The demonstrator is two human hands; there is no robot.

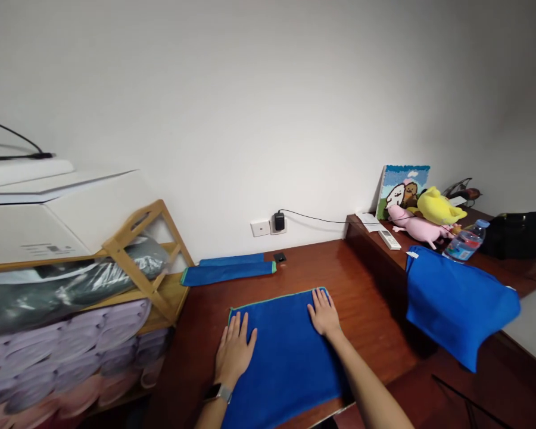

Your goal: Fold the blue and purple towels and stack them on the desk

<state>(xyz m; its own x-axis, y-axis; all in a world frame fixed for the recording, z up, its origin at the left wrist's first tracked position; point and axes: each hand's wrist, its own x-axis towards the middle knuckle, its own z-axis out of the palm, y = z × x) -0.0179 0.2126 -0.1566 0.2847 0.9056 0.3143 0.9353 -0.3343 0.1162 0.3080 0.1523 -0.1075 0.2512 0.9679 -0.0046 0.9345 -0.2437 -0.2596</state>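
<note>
A blue cloth (pixel 286 357) with a thin green edge lies spread flat on the reddish-brown wooden desk (pixel 366 310). My left hand (pixel 236 348) rests flat along its left side near the far left corner, fingers stretched out. Near the far right corner, my right hand (pixel 324 312) presses flat on the cloth with the fingers extended. Neither hand grips anything. Toward the wall, folded blue cloths (pixel 227 273) with green edges lie at the back of the desk. The near end of the spread cloth reaches the desk's front edge.
Another blue cloth (pixel 455 304) hangs over the raised shelf at right, beside a water bottle (pixel 467 241), pink plush toy (pixel 415 226), yellow plush (pixel 438 207) and remote control (pixel 389 239). A wooden rack (pixel 154 280) with slippers stands left. A black adapter (pixel 279 221) is plugged into the wall.
</note>
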